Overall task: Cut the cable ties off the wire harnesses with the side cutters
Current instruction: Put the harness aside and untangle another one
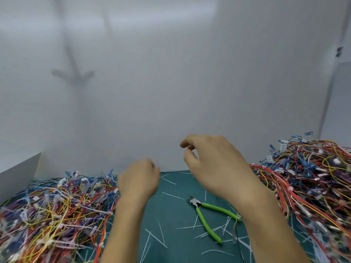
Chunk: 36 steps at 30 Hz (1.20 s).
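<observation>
head: left hand (pixel 139 180) fisted, right hand (pixel 212 164) loosely curled.

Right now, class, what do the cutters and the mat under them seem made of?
Cutters: dull grey head, likely steel; glossy bright green handle sleeves, probably plastic or rubber. Mat: matte dark green sheet, no shine, perhaps rubber or vinyl.

At lower centre, side cutters (pixel 210 215) with glossy green plastic handles and dull grey metal head lie on matt teal bench mat (pixel 171 209).
</observation>
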{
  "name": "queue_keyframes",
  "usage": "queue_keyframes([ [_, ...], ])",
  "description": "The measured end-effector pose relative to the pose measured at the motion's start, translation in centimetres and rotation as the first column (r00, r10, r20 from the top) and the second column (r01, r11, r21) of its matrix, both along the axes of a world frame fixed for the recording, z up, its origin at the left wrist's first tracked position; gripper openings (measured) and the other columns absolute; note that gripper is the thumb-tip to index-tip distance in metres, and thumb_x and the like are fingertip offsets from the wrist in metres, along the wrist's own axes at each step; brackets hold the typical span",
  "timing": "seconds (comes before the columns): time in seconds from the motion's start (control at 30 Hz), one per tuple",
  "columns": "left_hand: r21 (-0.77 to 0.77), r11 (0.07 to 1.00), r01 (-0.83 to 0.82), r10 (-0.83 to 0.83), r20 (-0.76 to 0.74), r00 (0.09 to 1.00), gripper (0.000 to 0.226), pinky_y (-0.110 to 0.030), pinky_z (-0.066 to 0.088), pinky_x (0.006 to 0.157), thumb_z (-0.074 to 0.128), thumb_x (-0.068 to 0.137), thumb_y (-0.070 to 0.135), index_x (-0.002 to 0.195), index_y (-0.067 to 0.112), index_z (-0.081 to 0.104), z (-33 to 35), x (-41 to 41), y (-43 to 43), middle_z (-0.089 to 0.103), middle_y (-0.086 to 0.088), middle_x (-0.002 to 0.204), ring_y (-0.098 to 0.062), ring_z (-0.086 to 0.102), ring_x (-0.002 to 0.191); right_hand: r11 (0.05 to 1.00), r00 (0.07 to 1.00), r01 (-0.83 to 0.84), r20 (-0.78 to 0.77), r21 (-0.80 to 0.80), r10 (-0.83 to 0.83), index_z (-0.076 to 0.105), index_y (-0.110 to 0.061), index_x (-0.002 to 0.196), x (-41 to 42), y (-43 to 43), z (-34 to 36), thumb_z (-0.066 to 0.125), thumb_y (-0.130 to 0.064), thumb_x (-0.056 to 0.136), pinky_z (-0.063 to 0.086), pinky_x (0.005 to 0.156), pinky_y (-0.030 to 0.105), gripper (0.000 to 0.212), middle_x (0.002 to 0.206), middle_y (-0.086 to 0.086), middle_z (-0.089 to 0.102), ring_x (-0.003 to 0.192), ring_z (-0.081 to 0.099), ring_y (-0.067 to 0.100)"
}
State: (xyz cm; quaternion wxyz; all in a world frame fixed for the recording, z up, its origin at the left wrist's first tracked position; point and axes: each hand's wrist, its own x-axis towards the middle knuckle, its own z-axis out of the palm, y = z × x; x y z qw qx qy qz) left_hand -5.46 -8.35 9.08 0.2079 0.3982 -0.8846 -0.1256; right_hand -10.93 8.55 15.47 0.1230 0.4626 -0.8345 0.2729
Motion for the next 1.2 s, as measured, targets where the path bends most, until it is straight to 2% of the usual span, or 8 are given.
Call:
queue_keyframes([
  [0.17, -0.029, 0.985, -0.168, 0.169, 0.265, 0.949, 0.034, -0.04, 0.053, 0.087, 0.051, 0.093, 0.042, 0.072, 0.015, 0.049, -0.1, 4.6, -4.9, 0.068, -0.015, 0.103, -0.033, 0.063, 0.094, 0.997, 0.999, 0.002, 0.032, -0.08, 0.001, 0.064, -0.03, 0.115, 0.0, -0.3, -0.1, 0.043, -0.03, 0.098, 0.052, 0.087, 0.04, 0.028, 0.11, -0.005, 0.069, 0.101, 0.063, 0.022],
  [0.3, 0.119, 0.978, -0.17, 0.111, 0.39, 0.914, 0.029, -0.039, 0.05, 0.094, 0.051, 0.092, 0.044, 0.097, 0.016, 0.052, -1.6, 5.5, -5.4, 0.064, -0.012, 0.109, -0.029, 0.061, 0.106, 0.993, 1.0, 0.017, 0.024, -0.115, -0.014, 0.066, -0.03, 0.108, 0.3, -0.4, -0.1, 0.046, -0.032, 0.097, 0.053, 0.082, 0.04, 0.023, 0.101, -0.007, 0.071, 0.096, 0.065, 0.021],
  [0.4, 0.132, 0.975, -0.179, 0.14, 0.263, 0.955, 0.038, -0.041, 0.05, 0.09, 0.051, 0.094, 0.046, 0.092, 0.009, 0.062, -1.2, 5.7, -5.7, 0.069, -0.016, 0.103, -0.032, 0.065, 0.1, 0.994, 1.0, 0.018, 0.027, -0.111, -0.015, 0.067, -0.032, 0.105, 0.6, -0.3, -0.2, 0.046, -0.034, 0.097, 0.054, 0.081, 0.039, 0.022, 0.095, -0.011, 0.071, 0.093, 0.065, 0.02],
  [0.53, -0.122, 0.909, -0.399, 0.411, 0.095, 0.907, 0.028, -0.05, 0.036, 0.098, 0.046, 0.098, 0.039, 0.104, 0.019, 0.064, 0.4, 7.1, -6.3, 0.065, -0.009, 0.113, -0.032, 0.056, 0.112, 0.992, 0.999, 0.017, 0.029, -0.129, -0.014, 0.068, -0.033, 0.102, 0.7, -0.2, 0.0, 0.047, -0.036, 0.097, 0.054, 0.079, 0.038, 0.021, 0.09, -0.014, 0.07, 0.09, 0.065, 0.018],
  [0.73, 0.104, 0.909, -0.404, 0.381, 0.184, 0.906, 0.035, -0.045, 0.036, 0.103, 0.042, 0.097, 0.011, 0.13, -0.002, 0.042, -0.4, 7.9, -7.4, 0.035, -0.034, 0.137, -0.047, 0.041, 0.123, 0.992, 0.999, 0.01, 0.036, -0.125, -0.006, 0.068, -0.033, 0.1, 1.0, -0.3, 0.0, 0.048, -0.036, 0.097, 0.054, 0.079, 0.039, 0.021, 0.089, -0.014, 0.069, 0.088, 0.065, 0.018],
  [0.9, 0.109, 0.924, -0.367, 0.347, 0.164, 0.923, 0.02, -0.041, 0.047, 0.082, 0.049, 0.094, 0.008, 0.11, -0.003, 0.049, -0.5, 9.4, -8.4, 0.058, -0.029, 0.117, -0.04, 0.058, 0.105, 0.994, 0.999, 0.013, 0.034, -0.111, -0.009, 0.068, -0.033, 0.1, 1.1, -0.3, 0.0, 0.047, -0.037, 0.097, 0.054, 0.079, 0.038, 0.022, 0.089, -0.012, 0.07, 0.088, 0.065, 0.019],
  [1.07, 0.142, 0.942, -0.304, 0.258, 0.272, 0.927, 0.011, -0.039, 0.052, 0.091, 0.049, 0.097, 0.02, 0.098, 0.009, 0.046, -1.2, 9.6, -8.1, 0.059, -0.018, 0.113, -0.033, 0.061, 0.103, 0.997, 1.0, 0.012, 0.027, -0.072, -0.01, 0.067, -0.032, 0.1, 1.1, -0.3, -0.1, 0.045, -0.037, 0.097, 0.054, 0.078, 0.038, 0.023, 0.089, -0.011, 0.07, 0.086, 0.065, 0.017],
  [1.2, 0.094, 0.935, -0.343, 0.329, 0.137, 0.934, 0.026, -0.041, 0.051, 0.085, 0.053, 0.097, 0.029, 0.097, 0.004, 0.057, -0.7, 9.9, -8.3, 0.064, -0.022, 0.105, -0.038, 0.061, 0.098, 0.998, 1.0, 0.018, 0.019, -0.057, -0.017, 0.067, -0.033, 0.099, 1.1, -0.3, -0.1, 0.044, -0.038, 0.097, 0.054, 0.077, 0.038, 0.023, 0.089, -0.012, 0.069, 0.085, 0.064, 0.016],
])
